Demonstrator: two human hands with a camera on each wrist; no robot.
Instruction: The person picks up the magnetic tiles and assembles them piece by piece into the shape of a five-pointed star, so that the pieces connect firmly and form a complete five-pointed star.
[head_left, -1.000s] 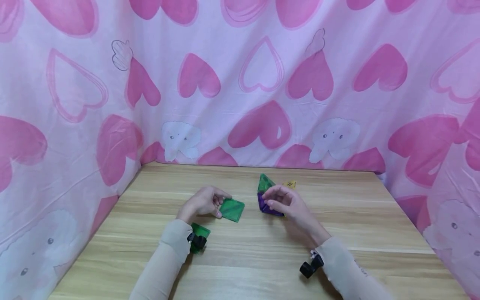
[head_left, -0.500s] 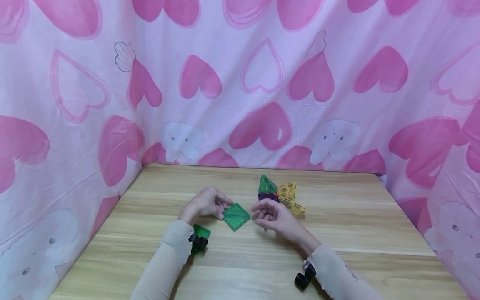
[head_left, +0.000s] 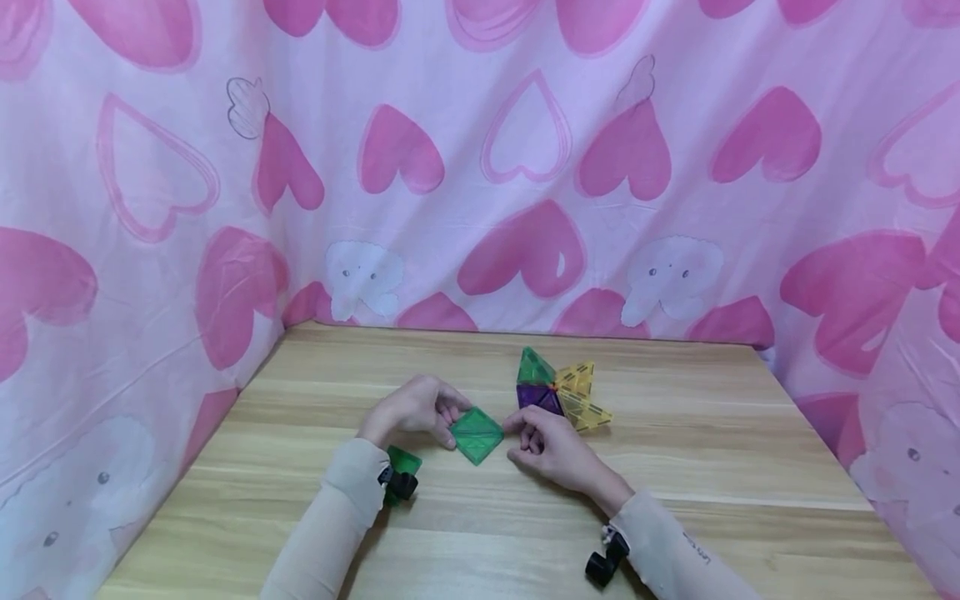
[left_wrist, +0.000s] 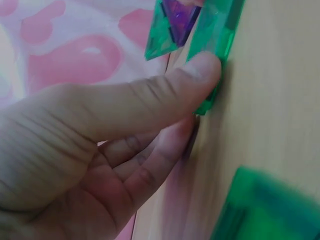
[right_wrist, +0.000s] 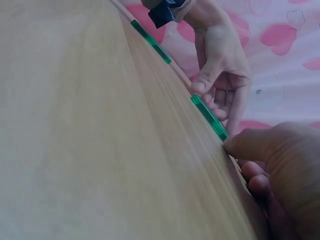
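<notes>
A green translucent magnetic tile (head_left: 477, 436) lies cornerwise between the hands, a line running across its middle. My left hand (head_left: 416, 410) pinches its left corner; in the left wrist view the thumb (left_wrist: 202, 67) presses on the tile's edge. At the opposite corner is my right hand (head_left: 551, 446), its index fingertip touching or nearly touching the tile. Its thumb stands apart from the index finger, and the other fingers curl inward. Just behind the right hand stands a joined group of tiles: a green one (head_left: 534, 367), a purple one (head_left: 537, 397) and yellow ones (head_left: 587, 410).
Another green tile (head_left: 405, 461) lies on the wooden table (head_left: 480, 542) beneath the left wrist, partly covered by the wrist camera (head_left: 400, 483). A pink heart-patterned curtain (head_left: 420, 275) encloses the table's back and sides.
My right hand has come away from the joined tiles, moving left and nearer to the green tile. The left hand has turned that tile cornerwise and shifted it slightly right.
</notes>
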